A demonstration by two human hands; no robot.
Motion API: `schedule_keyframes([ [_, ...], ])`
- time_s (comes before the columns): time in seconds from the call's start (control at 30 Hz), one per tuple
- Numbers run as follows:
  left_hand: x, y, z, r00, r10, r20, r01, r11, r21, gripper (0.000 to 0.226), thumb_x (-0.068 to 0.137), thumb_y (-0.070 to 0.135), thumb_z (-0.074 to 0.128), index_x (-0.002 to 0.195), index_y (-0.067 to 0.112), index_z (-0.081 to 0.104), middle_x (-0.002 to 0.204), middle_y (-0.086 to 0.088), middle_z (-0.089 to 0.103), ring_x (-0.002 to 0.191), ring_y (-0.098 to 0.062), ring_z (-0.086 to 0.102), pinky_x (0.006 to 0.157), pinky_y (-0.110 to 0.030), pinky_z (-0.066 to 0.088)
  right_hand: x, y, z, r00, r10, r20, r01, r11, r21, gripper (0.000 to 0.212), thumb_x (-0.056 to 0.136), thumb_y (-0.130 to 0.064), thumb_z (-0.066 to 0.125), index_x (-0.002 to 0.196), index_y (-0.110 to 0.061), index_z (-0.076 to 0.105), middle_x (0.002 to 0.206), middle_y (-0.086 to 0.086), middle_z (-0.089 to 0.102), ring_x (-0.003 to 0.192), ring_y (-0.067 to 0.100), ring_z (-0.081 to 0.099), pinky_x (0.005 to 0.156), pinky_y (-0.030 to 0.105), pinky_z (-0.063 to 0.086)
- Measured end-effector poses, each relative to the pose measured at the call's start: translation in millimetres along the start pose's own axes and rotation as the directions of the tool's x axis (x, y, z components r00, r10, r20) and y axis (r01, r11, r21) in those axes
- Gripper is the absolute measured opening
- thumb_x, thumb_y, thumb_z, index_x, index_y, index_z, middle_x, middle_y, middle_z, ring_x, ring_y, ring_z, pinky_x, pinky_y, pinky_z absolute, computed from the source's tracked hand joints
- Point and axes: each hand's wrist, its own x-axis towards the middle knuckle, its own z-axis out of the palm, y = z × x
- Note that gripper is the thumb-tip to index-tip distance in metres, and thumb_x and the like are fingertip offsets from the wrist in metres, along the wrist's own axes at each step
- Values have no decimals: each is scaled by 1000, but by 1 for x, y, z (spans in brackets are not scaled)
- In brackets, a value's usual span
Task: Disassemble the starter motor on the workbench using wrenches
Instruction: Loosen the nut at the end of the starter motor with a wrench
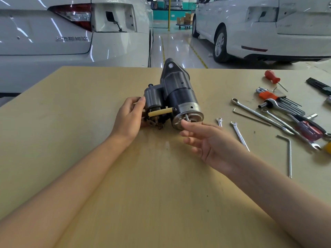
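1. Your left hand [129, 116] wraps the solenoid side of the starter motor [176, 101], likely to keep it from rolling on the counter [89, 97].
2. Your right hand [206, 140] pinches the through-bolt [187, 119] sticking out of the end cap just ahead of its fingertips, seemingly working it by hand; the other fingers are loosely spread.
3. Small wrenches [239, 135] lie just beyond your right hand, within reach.
4. Past the counter, white cars [71, 33] stand on a glossy workshop floor.
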Motion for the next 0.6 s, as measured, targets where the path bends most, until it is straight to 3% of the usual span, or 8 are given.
schedule_keyframes([
  [0.13, -1, 1, 1, 1000, 4, -7, -4, 1000, -4, 29, 84, 49, 48, 98, 25, 59, 102, -7, 65, 104, -36, 62, 91, -58, 49, -1, -3, -1, 993, 100, 68, -105, 991, 83, 41, 79, -37, 63, 104, -4, 64, 83, 12, 72, 56, 14, 68, 37, 19, 46],
  [0.23, -1, 1, 1, 1000, 10, -11, -10, 1000, -3, 29, 87, 47, 48, 100, 24, 59, 102, -6, 65, 104, -33, 62, 92, -58, 49, -1, -3, -1, 990, 97, 104, -112, 982, 150, 32, 93, -26, 48, 106, -2, 65, 86, 13, 73, 58, 16, 69, 38, 20, 48],
  [0.37, 0, -1, 1, 1000, 13, -7, -13, 1000, 1, 27, 94, 42, 48, 105, 20, 59, 108, -9, 65, 106, -31, 62, 94, -57, 48, -1, -2, 0, 995, 67, 79, -76, 991, 106, 18, 83, -21, 61, 93, -7, 67, 79, 8, 72, 56, 12, 67, 39, 18, 48],
  [0.47, 1, -2, 0, 1000, 11, -3, -11, 1000, -3, 24, 94, 41, 47, 103, 22, 59, 110, -11, 65, 107, -32, 62, 94, -58, 48, 0, -3, 1, 999, 48, 23, -50, 997, 67, 21, 69, -22, 71, 84, -9, 66, 73, 7, 66, 52, 10, 64, 40, 17, 47],
  [0.6, 2, -4, 0, 1000, 11, -4, -11, 1000, -7, 21, 98, 37, 47, 102, 22, 60, 109, -12, 66, 106, -32, 62, 94, -58, 48, 0, 0, 1, 999, 31, 18, -32, 998, 51, 29, 65, -24, 74, 88, -9, 64, 77, 9, 62, 53, 12, 63, 44, 19, 49],
])
